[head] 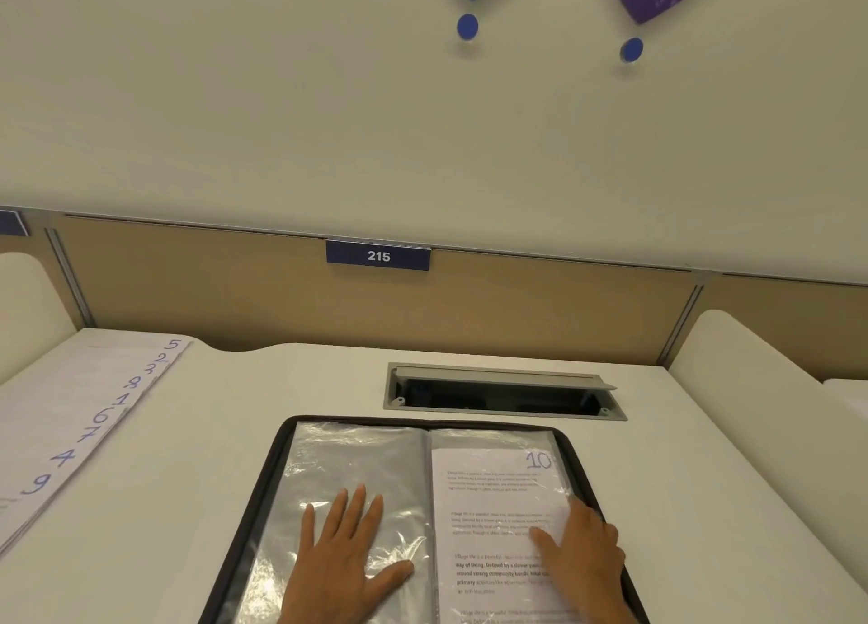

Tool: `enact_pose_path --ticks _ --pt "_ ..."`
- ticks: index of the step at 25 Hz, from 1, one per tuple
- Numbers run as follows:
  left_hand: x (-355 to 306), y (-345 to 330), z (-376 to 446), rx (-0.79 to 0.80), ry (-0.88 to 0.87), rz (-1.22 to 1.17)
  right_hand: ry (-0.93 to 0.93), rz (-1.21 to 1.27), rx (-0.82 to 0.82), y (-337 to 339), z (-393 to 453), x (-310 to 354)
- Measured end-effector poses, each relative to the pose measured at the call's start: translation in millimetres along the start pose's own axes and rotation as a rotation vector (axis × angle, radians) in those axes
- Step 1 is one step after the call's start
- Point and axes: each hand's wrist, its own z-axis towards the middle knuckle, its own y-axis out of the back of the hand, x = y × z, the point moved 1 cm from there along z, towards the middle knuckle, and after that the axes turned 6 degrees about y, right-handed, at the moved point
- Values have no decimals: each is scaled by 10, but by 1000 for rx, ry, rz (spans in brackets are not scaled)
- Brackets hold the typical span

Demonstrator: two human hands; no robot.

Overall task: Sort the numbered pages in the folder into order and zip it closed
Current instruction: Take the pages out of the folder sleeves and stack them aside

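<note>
The zip folder (277,478) lies open at lower centre, only page 10 (498,520) in its right sleeve; nine pages (70,426) fanned at left wait unsorted. Left hand (347,558) presses flat on the empty sleeve (357,459); right hand (587,553) rests fingers on page 10, gripping nothing

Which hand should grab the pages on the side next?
Probably the left hand: the fanned loose pages lie on its side, and it rests flat on an empty sleeve. The right hand touches page 10.
</note>
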Motion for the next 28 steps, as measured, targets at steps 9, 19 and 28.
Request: enact_pose_path --ticks 9,19,28 --pt "15 -12 30 -19 20 -33 -199 387 -68 253 178 -121" --pt "-103 363 126 89 122 -141 -85 703 127 752 178 211" --pt "-1068 1477 400 7 114 -1076 159 960 319 1215 -161 1141"
